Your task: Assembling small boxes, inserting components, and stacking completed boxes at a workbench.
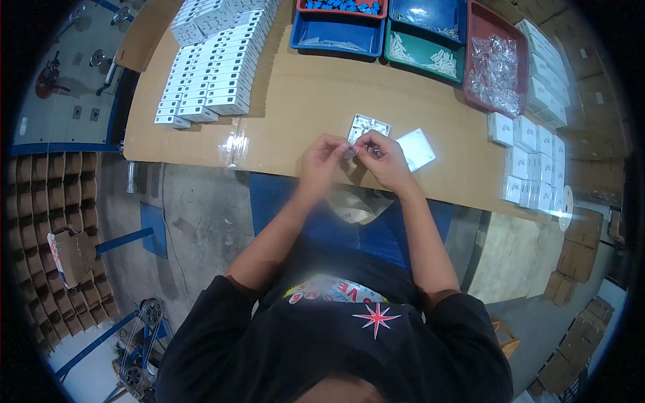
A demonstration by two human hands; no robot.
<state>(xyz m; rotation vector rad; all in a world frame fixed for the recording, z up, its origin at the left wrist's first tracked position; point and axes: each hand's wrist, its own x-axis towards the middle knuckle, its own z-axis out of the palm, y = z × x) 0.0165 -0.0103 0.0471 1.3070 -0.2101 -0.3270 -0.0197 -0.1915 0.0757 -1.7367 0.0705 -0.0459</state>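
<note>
Close together at the near edge of the cardboard-covered table, my left hand (pixel 320 163) and my right hand (pixel 385 163) meet fingertip to fingertip. Both are closed in a pinch around something tiny, mostly hidden by the fingers and too small to name. Just beyond them lies a white square open housing (pixel 363 125) with small fittings inside, its near part covered by my right hand. To the right of that hand rests a flat white square cover (pixel 417 149), set at an angle on the table.
Stacked small white boxes (pixel 215 74) stand at the far left, more white boxes (pixel 517 161) at the right. Along the back are a blue tray (pixel 336 48), a green tray (pixel 423 64) of white plugs and a red tray (pixel 480 101) of clear bags.
</note>
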